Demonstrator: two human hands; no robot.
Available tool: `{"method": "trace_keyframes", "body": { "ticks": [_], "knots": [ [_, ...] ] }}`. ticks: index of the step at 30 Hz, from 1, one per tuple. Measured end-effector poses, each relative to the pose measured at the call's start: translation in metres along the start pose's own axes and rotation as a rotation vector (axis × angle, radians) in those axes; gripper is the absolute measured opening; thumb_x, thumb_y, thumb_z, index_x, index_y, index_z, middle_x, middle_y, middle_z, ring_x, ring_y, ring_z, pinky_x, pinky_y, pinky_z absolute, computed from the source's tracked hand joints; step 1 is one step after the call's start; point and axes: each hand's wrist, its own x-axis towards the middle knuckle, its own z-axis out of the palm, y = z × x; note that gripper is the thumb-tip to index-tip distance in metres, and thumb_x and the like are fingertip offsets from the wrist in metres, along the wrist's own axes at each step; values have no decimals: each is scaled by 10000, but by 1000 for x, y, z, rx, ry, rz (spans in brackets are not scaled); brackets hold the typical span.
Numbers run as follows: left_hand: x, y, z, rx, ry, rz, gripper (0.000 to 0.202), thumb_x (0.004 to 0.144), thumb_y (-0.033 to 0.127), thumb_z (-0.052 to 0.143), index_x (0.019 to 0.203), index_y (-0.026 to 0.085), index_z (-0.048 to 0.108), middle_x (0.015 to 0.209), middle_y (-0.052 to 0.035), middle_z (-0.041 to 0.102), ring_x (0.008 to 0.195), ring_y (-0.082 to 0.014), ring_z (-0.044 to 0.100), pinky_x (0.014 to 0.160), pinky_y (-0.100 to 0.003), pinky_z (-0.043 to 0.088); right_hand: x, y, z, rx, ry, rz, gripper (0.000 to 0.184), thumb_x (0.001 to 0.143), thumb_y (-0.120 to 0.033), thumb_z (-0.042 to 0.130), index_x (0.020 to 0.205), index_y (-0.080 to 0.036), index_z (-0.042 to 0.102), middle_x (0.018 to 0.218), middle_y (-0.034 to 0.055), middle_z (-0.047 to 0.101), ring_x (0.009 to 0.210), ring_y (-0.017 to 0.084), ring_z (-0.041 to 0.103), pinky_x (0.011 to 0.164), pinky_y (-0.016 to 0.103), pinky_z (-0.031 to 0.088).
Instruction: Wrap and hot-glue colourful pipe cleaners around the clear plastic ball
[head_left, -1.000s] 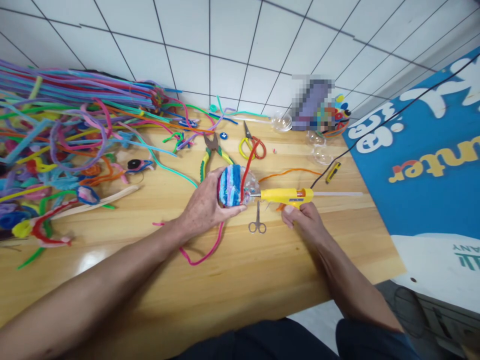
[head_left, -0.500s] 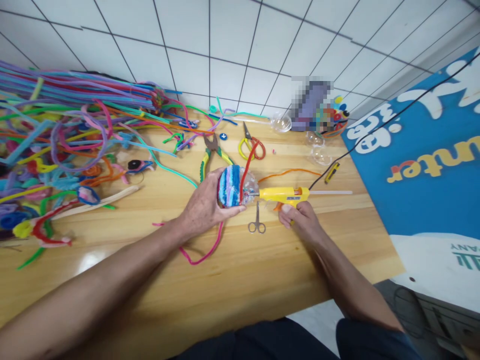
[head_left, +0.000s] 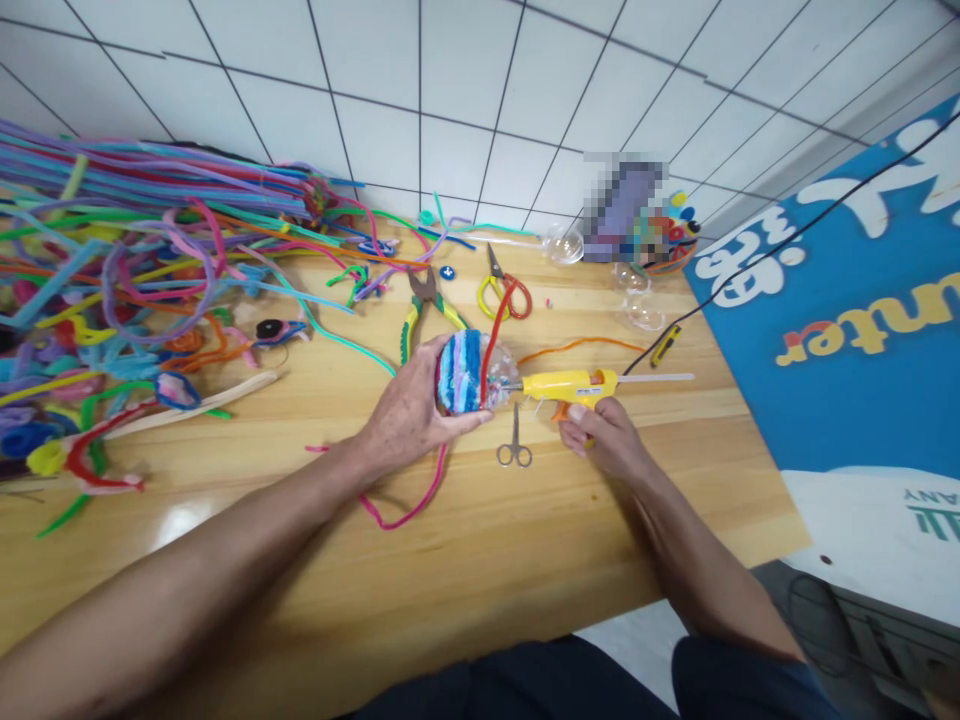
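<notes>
My left hand (head_left: 409, 410) is closed around a clear plastic ball (head_left: 472, 372) partly wrapped in blue, purple and pink pipe cleaners, held just above the wooden table (head_left: 465, 560). A red pipe cleaner (head_left: 496, 330) arches over the ball's bare side. My right hand (head_left: 604, 438) grips a yellow hot glue gun (head_left: 570, 386) by its handle. The gun's nozzle points left and meets the ball's clear part. A glue stick (head_left: 652, 378) sticks out of the gun's back end.
Small silver scissors (head_left: 514, 446) lie just below the gun. Pliers (head_left: 424, 300), yellow-handled scissors (head_left: 499, 285) and an orange pipe cleaner (head_left: 577, 346) lie behind the ball. A big heap of coloured pipe cleaners (head_left: 127, 270) fills the left. Clear half-spheres (head_left: 637, 300) sit at back right, near a blue board (head_left: 847, 340).
The glue gun has slid a little to the left, its nozzle staying against the ball, and my right hand followed. My left hand and the ball have barely moved.
</notes>
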Motion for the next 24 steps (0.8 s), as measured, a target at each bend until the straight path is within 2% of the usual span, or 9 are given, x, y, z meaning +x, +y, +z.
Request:
{"method": "trace_keyframes", "body": {
  "ticks": [7, 11, 13, 16, 18, 21, 24],
  "knots": [
    [-2, -3, 3, 2, 12, 5, 995, 806, 514, 952, 1593, 246, 405, 1509, -173, 626, 1384, -386, 676, 1194, -598, 579, 1, 3, 1, -39, -38, -7, 613, 873, -743, 825, 673, -218, 582, 544, -79, 425, 444, 75, 361, 423, 249, 267],
    [-1, -2, 2, -8, 11, 0, 1000, 800, 499, 961, 1591, 248, 402, 1501, -169, 633, 1381, -386, 680, 1192, -598, 579, 1, 7, 2, -59, -15, -33, 619, 891, -735, 805, 654, -227, 543, 545, -77, 425, 447, 77, 349, 432, 257, 280],
    [0, -1, 1, -9, 6, -3, 1002, 799, 501, 963, 1588, 248, 399, 1493, -166, 638, 1368, -383, 687, 1185, -596, 584, -3, 7, 2, -101, 1, -80, 590, 922, -725, 770, 673, -230, 568, 533, -74, 435, 442, 87, 360, 443, 268, 311],
    [1, 1, 0, -8, -8, -14, 989, 805, 496, 958, 1582, 253, 397, 1490, -163, 643, 1350, -379, 696, 1167, -589, 596, -14, 3, 0, -312, 114, -245, 438, 994, -645, 714, 851, -231, 712, 604, -24, 581, 509, 141, 502, 507, 302, 416],
    [1, 2, 0, -5, -6, -23, 991, 799, 508, 963, 1576, 254, 401, 1491, -163, 640, 1358, -383, 693, 1167, -589, 598, -21, -1, -2, -559, 192, -401, 331, 998, -569, 733, 1027, -243, 779, 782, 46, 733, 666, 207, 658, 613, 342, 516],
    [-1, 0, 3, 1, 28, -31, 1021, 772, 545, 983, 1561, 256, 403, 1483, -162, 637, 1362, -387, 692, 1172, -596, 599, -25, -3, -3, -937, 159, -618, 311, 1017, -503, 711, 1148, -244, 823, 872, 92, 807, 774, 251, 737, 724, 371, 563],
    [-4, -3, 6, 15, 84, -28, 1078, 750, 570, 1000, 1575, 278, 369, 1504, -171, 616, 1397, -401, 674, 1189, -627, 585, -22, -2, -2, -1126, 106, -830, 301, 1065, -432, 664, 1229, -245, 833, 828, 73, 812, 716, 217, 717, 714, 350, 540]
  ]
}}
